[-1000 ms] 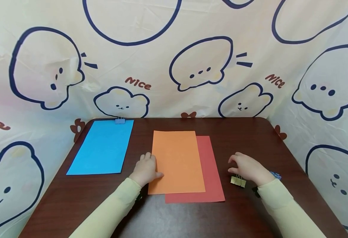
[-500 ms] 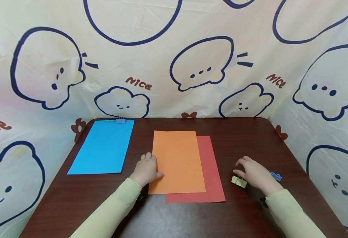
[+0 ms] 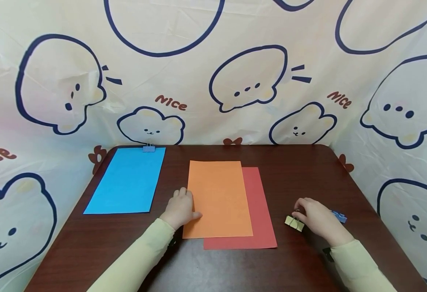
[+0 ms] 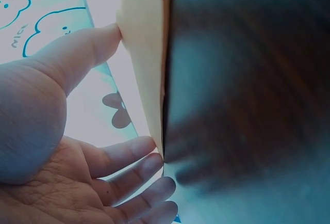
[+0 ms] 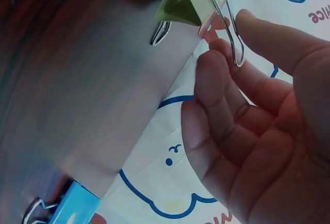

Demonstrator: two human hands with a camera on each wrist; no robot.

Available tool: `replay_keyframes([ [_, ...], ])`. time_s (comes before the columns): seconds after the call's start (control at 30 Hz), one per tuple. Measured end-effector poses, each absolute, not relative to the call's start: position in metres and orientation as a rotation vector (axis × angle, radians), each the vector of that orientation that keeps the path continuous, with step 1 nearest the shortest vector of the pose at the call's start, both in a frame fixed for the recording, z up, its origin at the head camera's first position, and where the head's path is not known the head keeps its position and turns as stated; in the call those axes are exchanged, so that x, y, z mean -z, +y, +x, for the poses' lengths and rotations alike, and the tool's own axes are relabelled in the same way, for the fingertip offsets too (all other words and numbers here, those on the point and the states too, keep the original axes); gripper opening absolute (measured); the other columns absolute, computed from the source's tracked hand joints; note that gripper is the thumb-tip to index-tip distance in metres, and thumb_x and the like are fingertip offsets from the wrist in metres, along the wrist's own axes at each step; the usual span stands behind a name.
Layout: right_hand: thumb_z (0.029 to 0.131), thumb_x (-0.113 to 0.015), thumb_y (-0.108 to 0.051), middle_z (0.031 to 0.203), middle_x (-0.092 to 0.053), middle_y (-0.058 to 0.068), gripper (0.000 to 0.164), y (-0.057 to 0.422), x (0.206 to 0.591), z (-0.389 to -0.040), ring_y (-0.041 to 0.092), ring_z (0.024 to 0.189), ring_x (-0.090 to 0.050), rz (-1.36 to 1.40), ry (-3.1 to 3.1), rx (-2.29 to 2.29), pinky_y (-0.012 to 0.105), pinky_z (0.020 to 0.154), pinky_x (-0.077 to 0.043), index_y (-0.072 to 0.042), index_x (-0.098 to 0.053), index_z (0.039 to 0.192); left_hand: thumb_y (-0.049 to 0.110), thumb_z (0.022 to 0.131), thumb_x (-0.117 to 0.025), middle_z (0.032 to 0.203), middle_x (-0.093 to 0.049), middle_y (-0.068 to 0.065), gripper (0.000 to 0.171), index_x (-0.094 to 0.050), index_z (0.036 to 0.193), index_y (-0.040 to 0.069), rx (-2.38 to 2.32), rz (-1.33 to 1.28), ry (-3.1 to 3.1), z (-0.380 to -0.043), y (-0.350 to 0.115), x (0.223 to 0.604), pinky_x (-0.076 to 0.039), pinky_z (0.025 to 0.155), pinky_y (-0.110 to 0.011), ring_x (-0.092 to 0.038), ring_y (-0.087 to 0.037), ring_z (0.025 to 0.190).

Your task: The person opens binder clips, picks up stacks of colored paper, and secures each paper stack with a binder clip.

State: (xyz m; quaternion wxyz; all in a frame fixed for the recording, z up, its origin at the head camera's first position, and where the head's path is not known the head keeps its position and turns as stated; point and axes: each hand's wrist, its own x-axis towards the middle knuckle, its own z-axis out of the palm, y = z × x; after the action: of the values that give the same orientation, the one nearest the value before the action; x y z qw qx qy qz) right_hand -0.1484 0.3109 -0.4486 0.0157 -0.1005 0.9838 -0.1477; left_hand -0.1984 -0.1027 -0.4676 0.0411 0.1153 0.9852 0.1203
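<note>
My left hand (image 3: 179, 209) rests at the left edge of an orange sheet (image 3: 218, 198), its thumb lying on top. In the left wrist view, the fingers (image 4: 136, 170) lie fairly straight against the sheet's edge. The orange sheet partly covers a red sheet (image 3: 264, 231). Over a pale yellow binder clip (image 3: 294, 223) hangs my right hand (image 3: 319, 221). In the right wrist view, its thumb and bent forefinger stand around the wire handle of the clip (image 5: 198, 2), with a gap between their tips.
A blue binder clip (image 3: 339, 216) lies just behind the right hand. At the back left is a bright blue sheet (image 3: 126, 182) with a blue clip (image 3: 148, 149) on its far edge. A printed cloth hangs around the dark wooden table (image 3: 213, 271).
The right hand has moved right and a little nearer the person, and its thumb and forefinger have come around the yellow clip's handle. The left hand and the sheets stay put.
</note>
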Motion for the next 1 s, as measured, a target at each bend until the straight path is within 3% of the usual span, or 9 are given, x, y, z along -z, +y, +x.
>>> replay_keyframes([
  [0.27,0.092,-0.078,-0.021,0.075,-0.065,-0.006,0.015,0.3124,0.4446,-0.145,0.009,0.062,-0.051,-0.266,3.038,0.532,0.028,0.057,-0.043,-0.011,-0.067,0.092,0.043,0.08,-0.089,0.117,-0.055,-0.023,0.073,-0.06,0.121,-0.011,-0.361,0.368,3.017,-0.1976,-0.1029,0.4685,-0.055,0.087,-0.045,-0.05,-0.032,0.1],
  [0.57,0.09,-0.079,-0.016,0.078,-0.069,-0.004,0.012,0.3119,0.4425,-0.1443,0.01,0.064,-0.052,-0.241,3.036,0.553,0.028,0.057,-0.044,-0.012,-0.068,0.09,0.042,0.08,-0.089,0.116,-0.055,-0.022,0.073,-0.06,0.121,-0.011,-0.369,0.362,3.011,-0.197,-0.1038,0.468,-0.054,0.086,-0.046,-0.05,-0.032,0.099],
  [1.0,0.087,-0.082,-0.014,0.079,-0.061,-0.004,0.013,0.309,0.4427,-0.1487,0.01,0.067,-0.049,-0.333,3.132,0.545,0.027,0.059,-0.044,-0.017,-0.069,0.085,0.042,0.08,-0.089,0.117,-0.055,-0.023,0.073,-0.06,0.122,-0.011,-0.378,0.369,3.009,-0.1967,-0.1045,0.4681,-0.054,0.086,-0.046,-0.05,-0.032,0.099],
])
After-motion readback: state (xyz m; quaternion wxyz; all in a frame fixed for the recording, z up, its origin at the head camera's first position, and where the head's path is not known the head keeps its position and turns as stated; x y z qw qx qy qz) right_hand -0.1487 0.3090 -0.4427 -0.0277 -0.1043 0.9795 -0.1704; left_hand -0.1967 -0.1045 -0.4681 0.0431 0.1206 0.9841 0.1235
